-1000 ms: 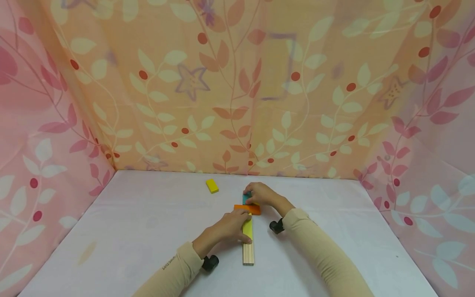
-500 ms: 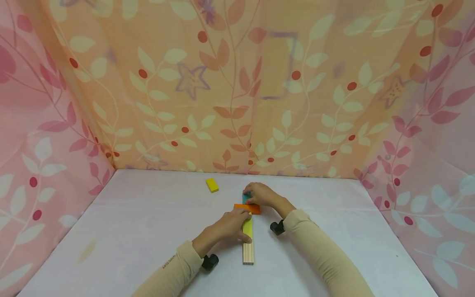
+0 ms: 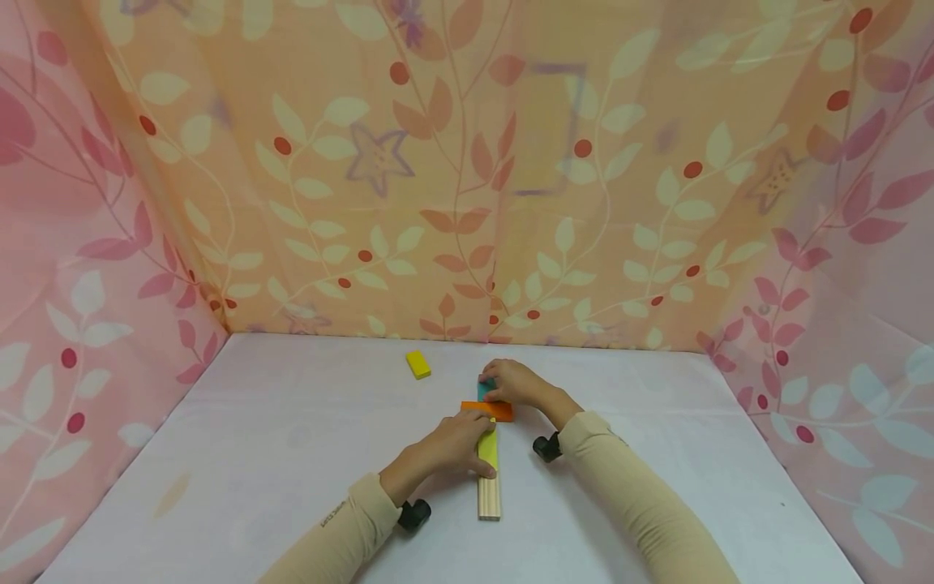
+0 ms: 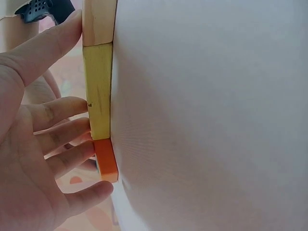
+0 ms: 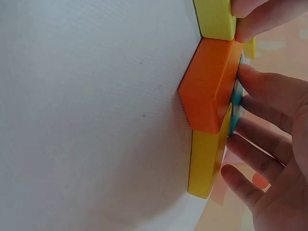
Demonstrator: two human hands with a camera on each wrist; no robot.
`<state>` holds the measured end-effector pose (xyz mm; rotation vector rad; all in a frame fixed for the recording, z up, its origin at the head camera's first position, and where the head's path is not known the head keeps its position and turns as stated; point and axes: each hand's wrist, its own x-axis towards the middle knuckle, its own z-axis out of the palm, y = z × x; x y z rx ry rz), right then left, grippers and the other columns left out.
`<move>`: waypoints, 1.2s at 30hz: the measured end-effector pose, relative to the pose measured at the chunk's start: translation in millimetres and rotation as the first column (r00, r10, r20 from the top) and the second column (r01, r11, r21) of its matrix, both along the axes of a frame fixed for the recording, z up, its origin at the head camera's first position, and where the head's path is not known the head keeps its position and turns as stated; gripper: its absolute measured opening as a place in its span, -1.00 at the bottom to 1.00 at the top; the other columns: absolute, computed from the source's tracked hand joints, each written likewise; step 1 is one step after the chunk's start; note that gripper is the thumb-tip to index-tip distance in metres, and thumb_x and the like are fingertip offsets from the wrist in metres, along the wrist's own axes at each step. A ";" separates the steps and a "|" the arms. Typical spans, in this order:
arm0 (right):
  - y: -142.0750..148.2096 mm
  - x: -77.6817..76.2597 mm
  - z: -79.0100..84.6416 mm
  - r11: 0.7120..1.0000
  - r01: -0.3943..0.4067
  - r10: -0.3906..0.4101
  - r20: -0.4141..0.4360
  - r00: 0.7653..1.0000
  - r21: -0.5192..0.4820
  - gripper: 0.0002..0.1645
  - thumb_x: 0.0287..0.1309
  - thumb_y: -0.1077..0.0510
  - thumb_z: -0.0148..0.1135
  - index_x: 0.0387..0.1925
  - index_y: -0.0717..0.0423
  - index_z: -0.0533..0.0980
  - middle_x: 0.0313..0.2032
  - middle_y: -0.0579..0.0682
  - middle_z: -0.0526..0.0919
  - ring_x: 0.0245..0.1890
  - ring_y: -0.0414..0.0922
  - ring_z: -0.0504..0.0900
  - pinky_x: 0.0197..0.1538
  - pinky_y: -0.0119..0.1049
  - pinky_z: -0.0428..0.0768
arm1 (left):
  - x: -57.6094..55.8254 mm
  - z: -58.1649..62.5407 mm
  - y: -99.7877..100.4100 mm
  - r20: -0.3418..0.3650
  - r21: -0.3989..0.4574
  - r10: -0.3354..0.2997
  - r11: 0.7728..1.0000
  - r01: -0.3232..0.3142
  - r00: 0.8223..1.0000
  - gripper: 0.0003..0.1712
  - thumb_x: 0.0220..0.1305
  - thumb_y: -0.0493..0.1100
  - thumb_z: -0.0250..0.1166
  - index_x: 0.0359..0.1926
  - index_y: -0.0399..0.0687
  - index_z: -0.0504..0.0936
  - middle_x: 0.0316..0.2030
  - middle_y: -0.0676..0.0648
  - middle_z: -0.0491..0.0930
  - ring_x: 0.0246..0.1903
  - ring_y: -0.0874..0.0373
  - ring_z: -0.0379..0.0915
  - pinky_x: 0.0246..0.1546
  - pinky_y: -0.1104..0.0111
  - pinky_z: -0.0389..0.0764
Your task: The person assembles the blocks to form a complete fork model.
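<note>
A row of wooden blocks lies on the white tablecloth. From the near end come a plain wood block (image 3: 489,500), a pale yellow block (image 3: 488,451) and a crosswise orange block (image 3: 503,412). My left hand (image 3: 454,446) rests along this row, its extended fingertips touching the pale yellow and orange blocks. Beyond the orange one, a teal block (image 3: 485,391) lies partly hidden under my right hand (image 3: 514,380). The right thumb and fingers are spread, their tips against the teal block. In the right wrist view a deeper yellow block (image 5: 203,161) butts against the orange block, beside the teal.
One loose yellow block (image 3: 418,364) lies near the back edge, left of the row. Floral cloth walls (image 3: 481,243) enclose the table at the back and both sides. A black wrist camera (image 3: 414,516) hangs at the left cuff, another (image 3: 546,448) at the right.
</note>
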<state>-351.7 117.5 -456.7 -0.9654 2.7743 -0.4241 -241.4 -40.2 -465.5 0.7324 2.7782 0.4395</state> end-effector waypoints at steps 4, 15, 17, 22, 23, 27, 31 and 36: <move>-0.3 0.7 0.7 1.000 0.012 -0.012 0.003 1.000 -0.002 -0.56 0.12 0.07 0.40 0.02 0.18 0.63 0.07 0.11 0.56 0.07 0.06 0.54 0.26 -0.03 0.49 | 0.4 0.7 -0.1 -0.011 -0.005 -0.002 1.000 0.002 1.000 -0.14 -0.06 0.26 0.50 0.22 -0.03 0.50 0.26 -0.03 0.44 0.31 0.06 0.27 0.26 0.02 0.41; -0.8 1.3 1.9 1.000 0.001 -0.001 0.007 1.000 0.006 -0.57 0.16 0.07 0.36 0.03 0.20 0.62 0.09 0.13 0.59 0.10 0.07 0.54 0.29 -0.02 0.46 | -0.6 0.0 -1.1 0.003 0.012 0.011 1.000 -0.011 1.000 -0.13 -0.08 0.25 0.51 0.22 -0.04 0.50 0.24 -0.03 0.45 0.30 0.05 0.28 0.27 0.01 0.38; -0.6 2.0 2.3 1.000 -0.002 0.002 0.006 1.000 -0.003 -0.57 0.15 0.07 0.37 0.02 0.21 0.63 0.08 0.14 0.59 0.10 0.08 0.54 0.29 -0.02 0.46 | -0.8 -0.5 -1.3 0.002 0.009 0.007 1.000 -0.007 1.000 -0.12 -0.07 0.26 0.51 0.23 -0.03 0.50 0.24 -0.03 0.45 0.30 0.05 0.28 0.27 0.01 0.38; 0.2 3.6 3.1 1.000 -0.004 0.004 -0.006 1.000 -0.017 -0.58 0.13 0.06 0.39 -0.03 0.21 0.65 0.05 0.13 0.58 0.09 0.07 0.54 0.28 -0.02 0.47 | -2.0 -1.4 -1.9 0.000 0.008 -0.001 1.000 0.001 1.000 -0.11 -0.07 0.28 0.50 0.24 -0.03 0.49 0.24 -0.03 0.46 0.27 0.04 0.31 0.26 0.01 0.39; 0.4 4.0 3.1 1.000 -0.001 0.001 -0.007 1.000 -0.020 -0.59 0.12 0.06 0.40 -0.04 0.21 0.65 0.04 0.12 0.58 0.09 0.07 0.54 0.28 -0.03 0.47 | -1.9 -1.3 -2.0 -0.001 0.010 -0.004 1.000 0.004 1.000 -0.11 -0.07 0.28 0.50 0.24 -0.04 0.49 0.24 -0.03 0.46 0.27 0.04 0.31 0.26 0.01 0.39; 1.3 5.2 2.1 0.999 0.000 -0.001 -0.023 1.000 -0.033 -0.62 0.11 0.05 0.41 -0.09 0.20 0.67 -0.01 0.10 0.58 0.04 0.05 0.54 0.25 -0.04 0.49 | -1.1 -0.4 -2.6 -0.009 0.011 -0.009 1.000 0.010 1.000 -0.11 -0.07 0.28 0.50 0.24 -0.05 0.48 0.25 -0.03 0.45 0.28 0.04 0.31 0.26 0.00 0.38; 2.0 5.8 0.7 0.999 -0.005 0.003 -0.038 0.999 -0.045 -0.64 0.11 0.05 0.41 -0.12 0.20 0.68 -0.04 0.08 0.59 0.02 0.03 0.54 0.23 -0.05 0.50 | 0.1 2.1 -2.9 -0.014 0.005 -0.017 1.000 0.017 1.000 -0.11 -0.06 0.27 0.50 0.24 -0.06 0.47 0.25 -0.04 0.45 0.27 0.03 0.32 0.26 0.00 0.38; 2.7 7.5 0.1 0.998 -0.002 0.000 -0.036 0.999 -0.060 -0.67 0.12 0.05 0.40 -0.15 0.19 0.68 -0.04 0.07 0.60 0.01 0.03 0.55 0.23 -0.04 0.50 | 0.8 5.2 -2.2 -0.018 -0.021 -0.028 0.999 0.027 0.999 -0.10 -0.04 0.28 0.48 0.26 -0.07 0.46 0.25 -0.04 0.44 0.27 0.05 0.33 0.27 0.01 0.36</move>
